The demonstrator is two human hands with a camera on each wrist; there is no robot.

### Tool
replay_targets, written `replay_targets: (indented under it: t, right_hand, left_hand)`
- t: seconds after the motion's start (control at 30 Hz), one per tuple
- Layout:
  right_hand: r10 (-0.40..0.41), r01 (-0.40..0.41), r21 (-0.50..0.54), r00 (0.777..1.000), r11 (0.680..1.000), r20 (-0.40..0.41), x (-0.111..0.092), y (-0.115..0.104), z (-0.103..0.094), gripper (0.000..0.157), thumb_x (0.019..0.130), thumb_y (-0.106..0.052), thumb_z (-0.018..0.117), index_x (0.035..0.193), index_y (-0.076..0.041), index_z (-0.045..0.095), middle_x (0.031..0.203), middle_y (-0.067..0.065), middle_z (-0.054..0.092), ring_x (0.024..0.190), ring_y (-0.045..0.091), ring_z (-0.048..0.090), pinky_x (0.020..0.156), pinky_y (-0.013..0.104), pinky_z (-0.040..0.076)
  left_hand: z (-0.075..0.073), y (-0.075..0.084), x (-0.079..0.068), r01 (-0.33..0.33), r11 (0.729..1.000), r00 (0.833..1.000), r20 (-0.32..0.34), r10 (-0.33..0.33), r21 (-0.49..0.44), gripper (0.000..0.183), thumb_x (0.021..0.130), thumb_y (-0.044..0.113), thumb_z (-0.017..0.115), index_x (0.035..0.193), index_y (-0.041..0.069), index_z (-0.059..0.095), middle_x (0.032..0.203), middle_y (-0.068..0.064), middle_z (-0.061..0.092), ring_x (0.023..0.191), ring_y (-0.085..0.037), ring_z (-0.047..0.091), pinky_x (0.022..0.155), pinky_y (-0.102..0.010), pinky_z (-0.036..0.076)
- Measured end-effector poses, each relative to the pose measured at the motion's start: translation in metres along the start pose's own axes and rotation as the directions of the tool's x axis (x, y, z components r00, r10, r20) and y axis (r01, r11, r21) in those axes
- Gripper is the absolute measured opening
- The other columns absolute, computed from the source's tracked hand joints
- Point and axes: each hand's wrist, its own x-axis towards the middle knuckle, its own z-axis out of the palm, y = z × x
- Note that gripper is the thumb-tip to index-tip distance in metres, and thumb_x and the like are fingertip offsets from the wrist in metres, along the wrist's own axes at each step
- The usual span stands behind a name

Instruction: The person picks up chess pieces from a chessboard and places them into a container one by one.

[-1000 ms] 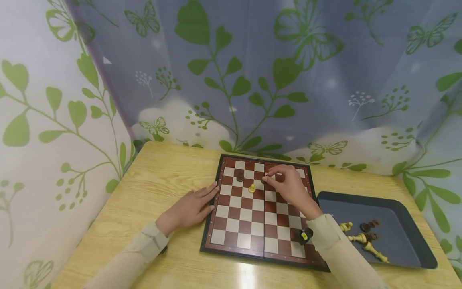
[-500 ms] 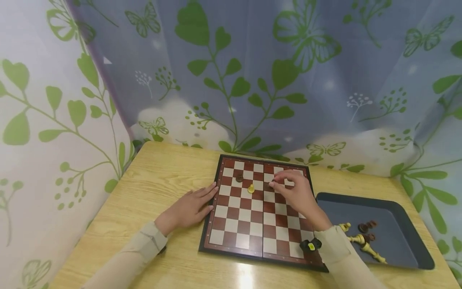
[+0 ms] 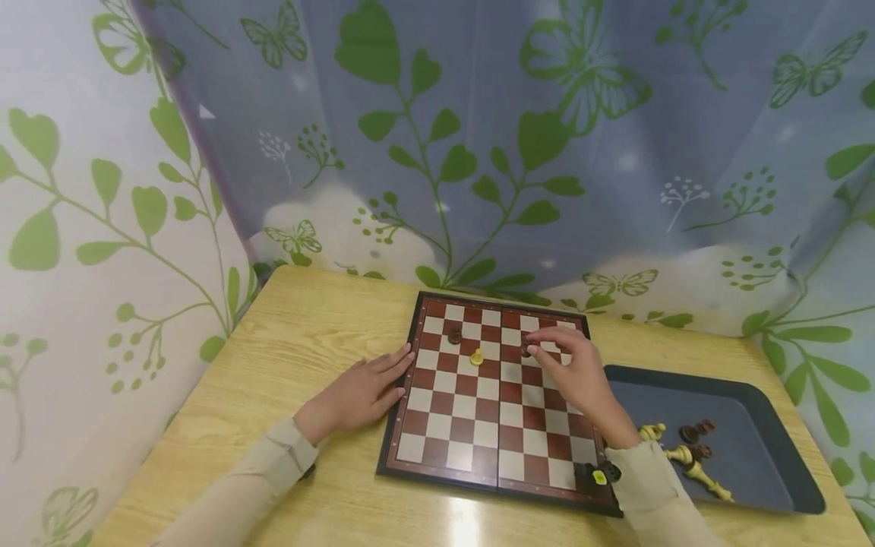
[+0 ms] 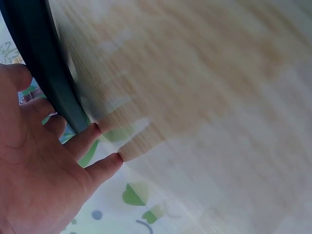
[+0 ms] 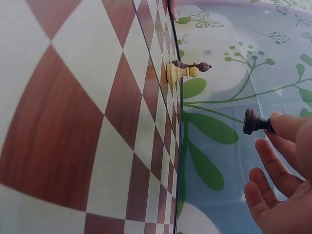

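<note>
My right hand [image 3: 573, 374] pinches a dark brown chess piece [image 5: 253, 122] by its top between thumb and fingertips, above the right half of the chessboard [image 3: 454, 387]. Its round base points down towards the board, apart from the squares in the right wrist view, and its head is hidden by the fingers. A cream pawn [image 3: 476, 357] stands upright left of the board's fold. Behind it and further left stands another dark brown chess piece [image 3: 454, 336]. My left hand [image 3: 358, 395] lies with straight fingers along the board's left edge, fingertips touching the dark frame [image 4: 53, 73].
At the right of the board, a dark grey tray [image 3: 759, 433] holds several cream and brown chess pieces lying on their sides. The wooden table [image 3: 307, 319] meets a patterned curtain [image 3: 478, 190] at the back. A small black device [image 3: 598, 472] sits at my right wrist.
My right hand has moved to the right across the board with the dark piece between its fingers. The left hand and the standing pieces have stayed in place.
</note>
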Motion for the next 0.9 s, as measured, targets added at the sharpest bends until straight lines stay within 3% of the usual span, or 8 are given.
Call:
replay_targets:
  t: [0.23,0.4,0.5,0.63,0.73,0.9]
  right_hand:
    - [0.026,-0.026,0.023,1.000,0.999,-0.016,-0.007,0.003,-0.007,0.021,0.098,-0.015,0.069,0.117,-0.005,0.074,0.120,0.013,0.070,0.118,0.032,0.058,0.096,0.059,0.048]
    - [0.048,-0.047,0.025,0.998,0.999,-0.041,-0.012,0.004,-0.012,0.021,0.098,-0.015,0.070,0.116,-0.007,0.074,0.119,0.010,0.070,0.113,0.026,0.061,0.095,0.042,0.052]
    - [0.043,-0.041,0.030,0.997,0.999,-0.070,-0.016,0.004,-0.015,0.019,0.097,-0.014,0.071,0.114,-0.007,0.075,0.117,0.009,0.070,0.107,0.017,0.060,0.084,0.031,0.051]
    - [0.025,-0.024,0.018,0.993,1.000,-0.114,-0.020,0.005,-0.020,0.017,0.095,-0.012,0.073,0.111,-0.007,0.076,0.114,0.008,0.071,0.097,0.003,0.053,0.071,0.026,0.042]
    - [0.035,-0.035,0.003,0.989,0.999,-0.141,-0.025,0.008,-0.024,0.016,0.094,-0.011,0.074,0.110,-0.008,0.076,0.112,0.008,0.071,0.090,0.000,0.048,0.072,0.026,0.040]
    - [0.078,-0.079,0.004,0.976,0.997,-0.201,-0.033,0.012,-0.030,0.015,0.093,-0.012,0.075,0.108,-0.008,0.077,0.114,0.009,0.071,0.103,-0.005,0.052,0.087,0.023,0.045]
  left_hand:
    - [0.000,0.001,0.001,0.001,1.000,1.000,-0.001,-0.001,-0.011,0.060,0.109,0.037,0.041,0.161,0.011,0.027,0.169,-0.006,0.020,0.148,-0.039,0.036,0.116,-0.068,0.031]
    - [0.002,0.000,0.001,0.000,1.000,1.000,0.001,0.000,-0.009,0.060,0.109,0.037,0.041,0.161,0.011,0.027,0.169,-0.006,0.020,0.148,-0.039,0.036,0.116,-0.068,0.031]
    - [0.003,-0.002,0.001,0.001,1.000,1.000,0.005,-0.001,-0.001,0.060,0.110,0.039,0.040,0.162,0.012,0.026,0.170,-0.005,0.019,0.149,-0.038,0.035,0.116,-0.067,0.031]
    - [0.002,-0.002,0.001,0.005,1.000,1.000,0.008,-0.005,-0.002,0.061,0.109,0.039,0.040,0.162,0.012,0.025,0.170,-0.004,0.019,0.149,-0.038,0.035,0.116,-0.067,0.031]
    - [0.002,-0.002,0.001,0.012,1.000,1.000,0.017,-0.012,0.000,0.061,0.109,0.040,0.039,0.162,0.013,0.024,0.170,-0.003,0.017,0.149,-0.037,0.035,0.117,-0.067,0.031]
    - [0.001,-0.001,0.000,0.011,1.000,1.000,0.015,-0.011,-0.001,0.061,0.109,0.040,0.040,0.162,0.013,0.025,0.170,-0.004,0.018,0.149,-0.038,0.035,0.117,-0.067,0.031]
